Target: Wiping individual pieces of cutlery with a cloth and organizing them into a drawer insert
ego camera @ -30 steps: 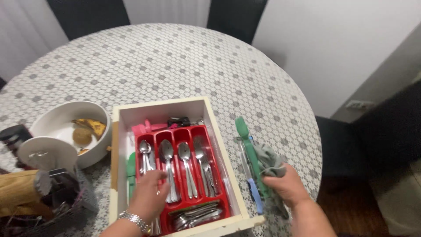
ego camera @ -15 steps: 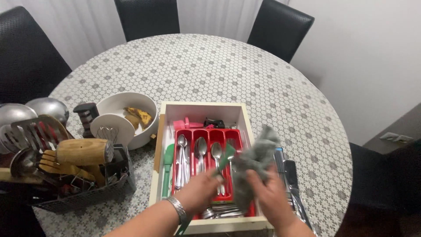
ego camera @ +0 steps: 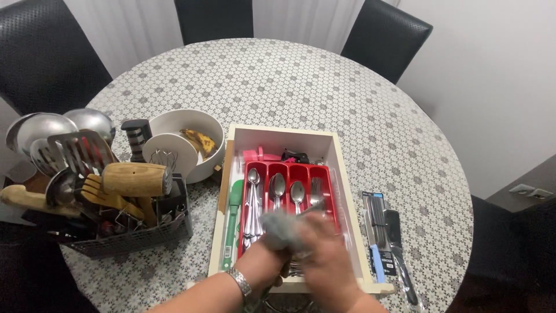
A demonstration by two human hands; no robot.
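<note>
Our right hand and our left hand meet over the near end of the red cutlery tray, both blurred. Between them we clutch a grey cloth, which bunches up just above the tray's front compartments. The left hand, with a metal watch on its wrist, appears closed around the cloth from below, and the right hand curls over it from the side; whether anything else sits inside the cloth we cannot tell.

The tray lies inside a cream wooden drawer that rests on the round table with its patterned cloth. Spoons and a fork lie in the tray's long slots. A green utensil lies in the drawer just left of the tray, and pink and black pieces sit behind it at the drawer's far end.

Right of the drawer, on the table, lie a packaged set of tools and a black-handled utensil, close together. Left of the drawer stands a white bowl with a banana peel inside, and nearer to us a dark basket full of ladles, a slotted turner and wooden tools. Black chairs ring the far edge of the table.
</note>
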